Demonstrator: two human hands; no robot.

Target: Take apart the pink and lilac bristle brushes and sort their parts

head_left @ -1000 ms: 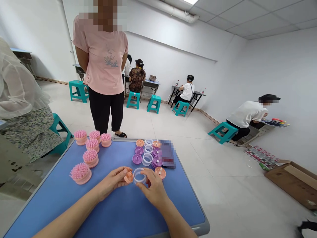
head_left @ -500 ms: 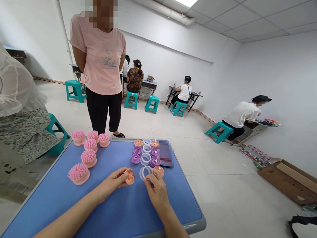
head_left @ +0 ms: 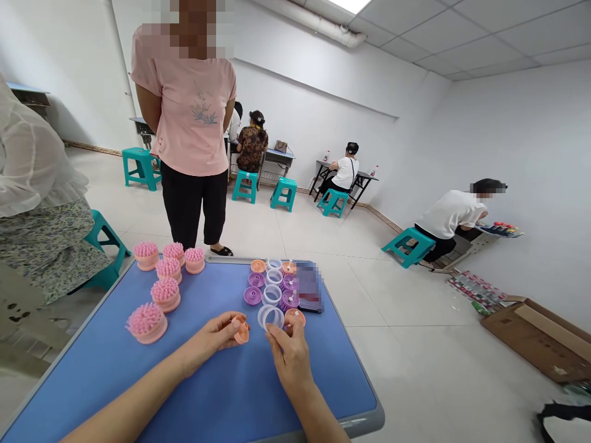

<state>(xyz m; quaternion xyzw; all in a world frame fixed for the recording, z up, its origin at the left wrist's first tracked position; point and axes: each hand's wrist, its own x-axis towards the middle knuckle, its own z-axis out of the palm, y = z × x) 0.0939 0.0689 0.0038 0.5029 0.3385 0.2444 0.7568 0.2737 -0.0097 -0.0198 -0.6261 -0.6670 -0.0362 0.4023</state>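
Observation:
My left hand is shut on a small orange plastic part, with the fingers hiding much of it. My right hand pinches the rim of a clear plastic ring, a short gap from the orange part. Just beyond that hand lies an orange disc. Farther up the blue table stand several pink bristled brushes on the left. Several purple discs, clear rings and orange discs sit in loose columns at the far side.
A pixelated packet lies at the table's far right. A person in a pink top stands beyond the far edge, and a seated person is at the left. Teal stools, seated workers and a cardboard box are around the room.
The clear ring has moved right, away from the orange part, and tilted in my right hand. The orange part has turned slightly in my left hand.

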